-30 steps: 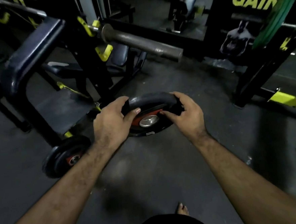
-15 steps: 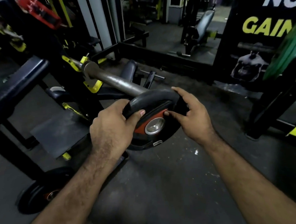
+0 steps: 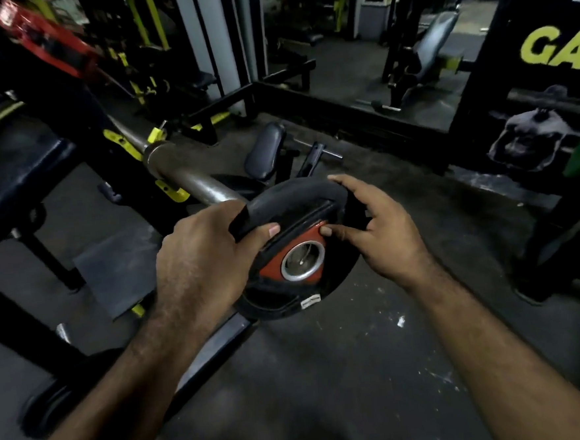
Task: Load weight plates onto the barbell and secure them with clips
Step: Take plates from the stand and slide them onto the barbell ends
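I hold the weight plate [image 3: 294, 250] in the air in front of me, both hands on its upper rim, its steel-ringed centre hole facing me and the bare end of the barbell sleeve [image 3: 197, 185] just behind it, running up to the left toward the rack. The plate looks like rubber-coated iron: stiff, dense, heavy for its size, and its smooth rim gives little to bite on. The cut-out handle slots along the rim are where I judge it best taken, and that is where I have it.

My left hand [image 3: 198, 260] wraps the rim at the plate's upper left, fingers curled over the far side and thumb pressed across the near face. My right hand [image 3: 381, 227] takes the upper right, fingers hooked over the rim's top, thumb tip pressing on the red hub beside the hole.

No plate is on this sleeve yet, and I see no clip. Next, I reckon, I must line the hole up with the sleeve end.
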